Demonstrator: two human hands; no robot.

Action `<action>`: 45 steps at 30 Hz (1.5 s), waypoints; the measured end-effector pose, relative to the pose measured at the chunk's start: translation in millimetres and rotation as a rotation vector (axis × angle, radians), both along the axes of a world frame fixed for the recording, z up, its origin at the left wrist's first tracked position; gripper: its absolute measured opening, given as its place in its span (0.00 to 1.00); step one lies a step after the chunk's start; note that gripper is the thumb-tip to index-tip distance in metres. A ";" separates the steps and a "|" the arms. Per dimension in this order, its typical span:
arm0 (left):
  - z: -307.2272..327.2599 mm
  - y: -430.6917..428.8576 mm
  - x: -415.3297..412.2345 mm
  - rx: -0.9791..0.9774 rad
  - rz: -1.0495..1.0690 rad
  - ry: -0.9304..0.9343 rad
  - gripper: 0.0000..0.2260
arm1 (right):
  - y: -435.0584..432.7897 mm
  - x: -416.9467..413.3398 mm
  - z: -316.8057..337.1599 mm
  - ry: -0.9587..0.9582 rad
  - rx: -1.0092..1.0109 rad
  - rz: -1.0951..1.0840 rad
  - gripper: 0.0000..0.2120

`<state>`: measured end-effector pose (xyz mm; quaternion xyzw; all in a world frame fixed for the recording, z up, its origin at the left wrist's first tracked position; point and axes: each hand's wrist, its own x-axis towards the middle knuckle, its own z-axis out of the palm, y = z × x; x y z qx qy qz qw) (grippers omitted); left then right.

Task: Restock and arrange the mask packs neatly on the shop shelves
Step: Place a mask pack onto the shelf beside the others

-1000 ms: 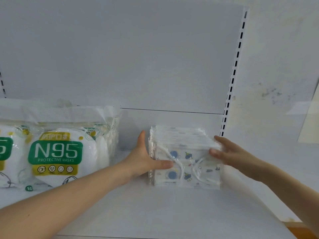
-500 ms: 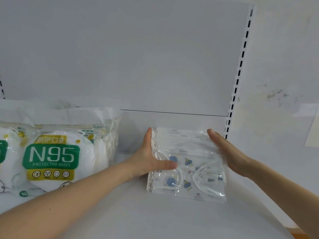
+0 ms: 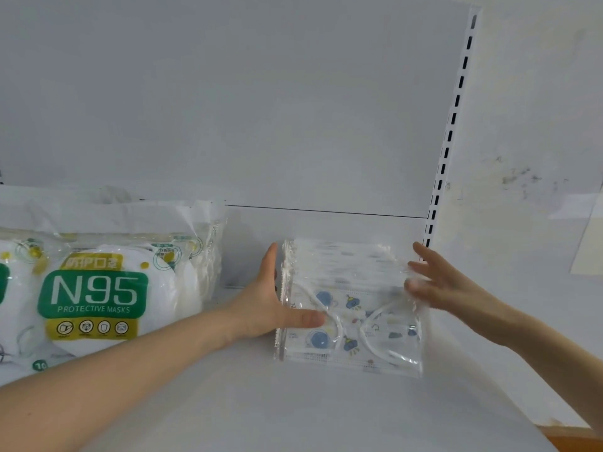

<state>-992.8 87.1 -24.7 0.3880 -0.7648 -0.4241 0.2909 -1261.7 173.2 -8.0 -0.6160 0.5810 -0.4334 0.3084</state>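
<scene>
1. Here, at the far left of the shelf point(image 3: 293, 412), the N95 packs point(image 3: 94, 288) stand upright in a row with their faces forward, close to the back panel point(image 3: 261, 109). They look settled and seem to need nothing.
2. A stretch of shelf separates them from the left hand point(image 3: 270, 308). That hand is released and flat, with the fingers straight up along the left edge of the printed mask packs. The thumb lies across the front face, bracing rather than gripping.
3. The printed mask packs point(image 3: 352, 308) are a small stack in clear film with cartoon prints. They stand on edge on the shelf, leaning back a little, right of centre and well apart from the N95 packs.
4. The right hand point(image 3: 440, 285) is at the stack's upper right corner, fingers spread and loose, grasping nothing. It is blurred, so I cannot tell whether the fingertips touch the film.
5. Just beyond it runs the slotted upright point(image 3: 447, 151), which ends this bay.
6. The step in hand, as I judge it, is squaring up this stack by pressing at both sides so the packs line up.
7. The next move likely calls for an even press from both sides, then a gentle let-go, because slick film packs on edge may fan out or tip forward. Sliding them toward the N95 packs might make a tidier row.
</scene>
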 end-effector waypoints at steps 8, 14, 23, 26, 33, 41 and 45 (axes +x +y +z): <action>-13.7 4.1 -11.4 -0.190 0.070 0.077 0.44 | -2.6 11.0 -14.8 0.217 0.007 -0.063 0.69; -16.6 1.7 -7.6 -0.102 0.112 0.059 0.61 | -4.4 15.2 -11.3 0.129 0.009 -0.055 0.55; -17.0 2.7 -12.4 0.016 -0.018 0.128 0.47 | 0.4 18.0 -1.6 0.095 0.023 0.243 0.26; -13.4 -0.3 -11.0 0.057 -0.056 0.146 0.45 | -0.5 23.1 -0.7 0.102 0.006 0.230 0.22; -17.5 1.5 -6.5 0.076 -0.049 0.197 0.44 | 9.6 22.1 27.5 0.289 -0.007 -0.081 0.56; -16.0 8.8 -5.7 0.039 -0.053 0.164 0.46 | -40.9 82.9 69.6 0.717 0.089 0.113 0.42; -15.8 10.8 -5.7 0.041 -0.041 0.160 0.43 | -59.0 90.3 54.2 0.902 0.216 0.165 0.31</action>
